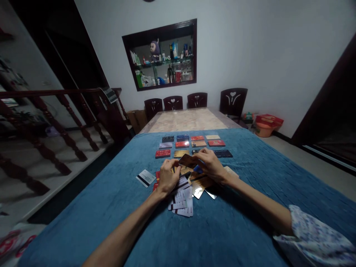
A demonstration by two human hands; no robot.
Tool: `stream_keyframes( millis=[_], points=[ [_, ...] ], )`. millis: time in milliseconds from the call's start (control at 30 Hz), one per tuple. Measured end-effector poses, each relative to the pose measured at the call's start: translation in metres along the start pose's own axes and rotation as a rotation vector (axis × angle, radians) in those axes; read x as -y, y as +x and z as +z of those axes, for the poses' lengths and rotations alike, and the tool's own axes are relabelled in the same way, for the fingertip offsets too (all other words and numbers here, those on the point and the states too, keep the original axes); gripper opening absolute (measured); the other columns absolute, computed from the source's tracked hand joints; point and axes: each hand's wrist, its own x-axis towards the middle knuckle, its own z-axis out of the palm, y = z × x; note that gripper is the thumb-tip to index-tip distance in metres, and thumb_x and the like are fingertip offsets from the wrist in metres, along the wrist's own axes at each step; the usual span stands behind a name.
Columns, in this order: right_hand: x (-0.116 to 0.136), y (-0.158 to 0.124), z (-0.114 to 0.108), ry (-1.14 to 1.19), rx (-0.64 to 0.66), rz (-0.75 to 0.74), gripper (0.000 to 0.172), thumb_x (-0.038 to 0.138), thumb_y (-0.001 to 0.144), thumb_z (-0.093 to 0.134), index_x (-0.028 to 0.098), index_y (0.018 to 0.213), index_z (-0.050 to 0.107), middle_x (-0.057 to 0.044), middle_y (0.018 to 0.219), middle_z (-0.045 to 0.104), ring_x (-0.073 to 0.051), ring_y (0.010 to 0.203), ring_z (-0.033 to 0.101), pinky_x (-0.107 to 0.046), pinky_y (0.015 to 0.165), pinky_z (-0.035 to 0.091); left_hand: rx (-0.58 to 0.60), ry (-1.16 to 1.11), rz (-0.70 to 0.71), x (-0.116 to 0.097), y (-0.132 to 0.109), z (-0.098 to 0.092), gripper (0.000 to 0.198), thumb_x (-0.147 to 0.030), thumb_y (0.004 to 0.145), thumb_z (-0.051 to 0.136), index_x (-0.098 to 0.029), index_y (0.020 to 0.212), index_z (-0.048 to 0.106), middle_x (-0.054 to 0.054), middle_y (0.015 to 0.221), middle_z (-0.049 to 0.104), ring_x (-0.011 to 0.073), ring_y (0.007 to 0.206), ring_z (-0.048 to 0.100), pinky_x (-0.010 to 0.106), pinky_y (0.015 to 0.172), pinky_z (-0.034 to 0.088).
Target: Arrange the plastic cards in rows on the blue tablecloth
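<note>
A brown plastic card (187, 160) is held tilted above the pile by my right hand (209, 163), fingers closed on its right side. At the card's left edge, the curled fingertips of my left hand (168, 175) meet it, though the exact contact is partly hidden. Below both hands lies a loose pile of cards: white striped cards (182, 200) fanned toward me and gold cards (199, 182) under my right hand. Red cards show partly behind my left hand. A single white card with a black stripe (145, 178) lies apart on the left.
Beyond my hands, cards lie in rows, among them a red card (162, 153), a gold card (181, 154) and a dark card (223, 153). A blue cloth (116, 207) covers the near table. Chairs (197, 100) stand at the far end; a wooden railing (61, 111) runs left.
</note>
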Motion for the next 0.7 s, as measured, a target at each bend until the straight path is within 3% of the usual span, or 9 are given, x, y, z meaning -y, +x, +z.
stream_keyframes(
  millis=[133, 400, 700],
  points=[
    [0.0, 0.0, -0.002, -0.082, 0.035, -0.058, 0.018, 0.016, 0.091, 0.054, 0.022, 0.102, 0.067, -0.005, 0.087, 0.071, -0.023, 0.09, 0.053, -0.036, 0.077, 0.035, -0.029, 0.044, 0.056, 0.003, -0.003, 0.001, 0.029, -0.009, 0.082, 0.06, -0.02, 0.108, 0.064, 0.002, 0.089, 0.067, 0.0182, 0.09, 0.062, 0.034, 0.086, 0.05],
    [0.009, 0.005, -0.007, -0.188, 0.096, -0.128, 0.016, 0.016, 0.087, 0.062, 0.02, 0.101, 0.067, -0.007, 0.087, 0.071, -0.025, 0.093, 0.05, -0.038, 0.081, 0.032, 0.105, 0.292, 0.238, -0.001, -0.006, -0.005, 0.058, -0.004, 0.082, 0.053, -0.02, 0.138, 0.048, 0.007, 0.102, 0.066, 0.0225, 0.097, 0.054, 0.037, 0.087, 0.047],
    [0.009, 0.006, -0.005, -0.129, 0.025, -0.059, 0.015, 0.015, 0.09, 0.058, 0.021, 0.1, 0.067, -0.005, 0.088, 0.072, -0.022, 0.088, 0.05, -0.036, 0.077, 0.033, 0.155, 0.42, 0.321, -0.001, -0.004, -0.007, 0.056, -0.008, 0.086, 0.051, -0.018, 0.141, 0.045, 0.009, 0.102, 0.066, 0.0256, 0.097, 0.052, 0.039, 0.084, 0.044]
  ],
)
